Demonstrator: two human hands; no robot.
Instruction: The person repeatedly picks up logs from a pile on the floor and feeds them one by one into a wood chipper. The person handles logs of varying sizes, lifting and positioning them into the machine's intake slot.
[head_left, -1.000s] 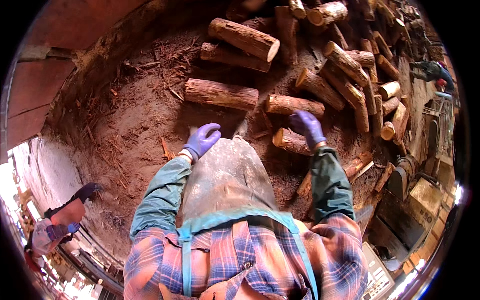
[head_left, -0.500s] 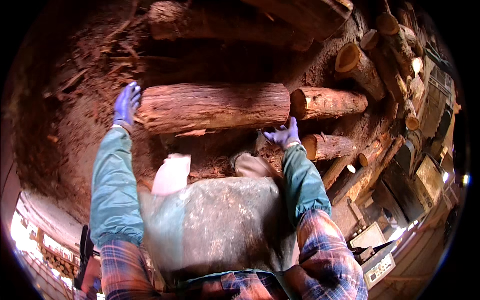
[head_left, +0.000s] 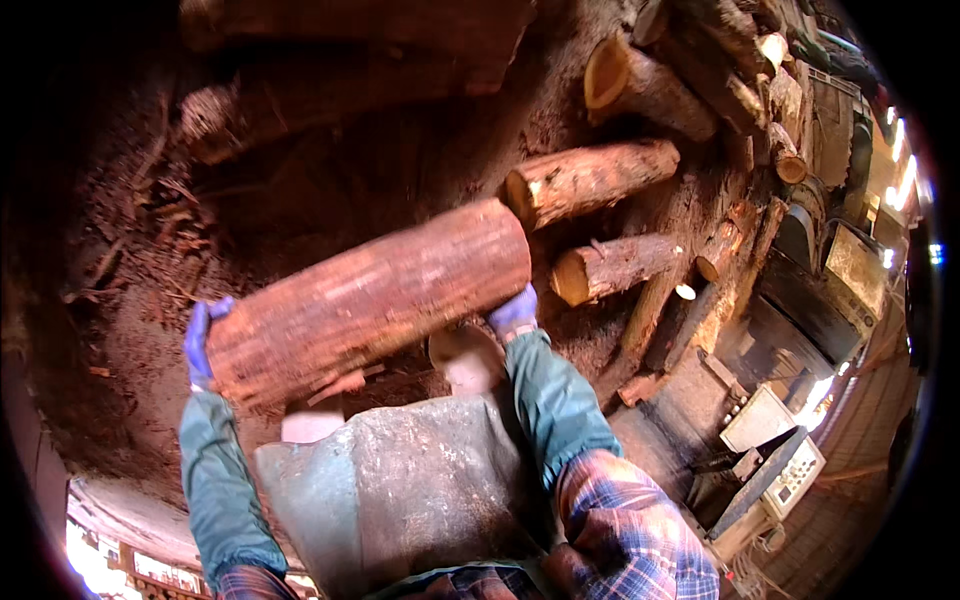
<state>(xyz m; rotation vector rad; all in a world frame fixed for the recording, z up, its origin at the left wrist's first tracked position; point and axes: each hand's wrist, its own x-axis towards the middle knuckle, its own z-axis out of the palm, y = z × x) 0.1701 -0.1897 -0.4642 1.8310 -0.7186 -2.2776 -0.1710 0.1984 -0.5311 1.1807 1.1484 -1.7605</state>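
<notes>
A thick, reddish-brown log (head_left: 370,300) with rough bark lies across my front between both hands, tilted with its right end farther from me. My left hand (head_left: 204,342), in a purple glove, grips the log's left end with the fingers at the end edge. At the opposite end, my right hand (head_left: 514,310), gloved the same way, presses against the lower corner; its fingers are partly hidden behind the wood. Motion blurs the log's surface. A strip of loose bark (head_left: 345,384) hangs along its near side. Close to me is a worn grey apron (head_left: 430,490) over my lap.
Beyond the log's right end lie a shorter log (head_left: 595,180) and another short log (head_left: 620,268). Several more logs, one hollow-ended (head_left: 640,88), are piled at the upper right. Machinery with a control panel (head_left: 795,478) stands at the right. Bark scraps (head_left: 150,235) litter the left ground.
The log has come nearer to me and tilted, its left end swinging closer. My right hand has closed in on its right end, and my left hand has moved nearer with it. The view has turned.
</notes>
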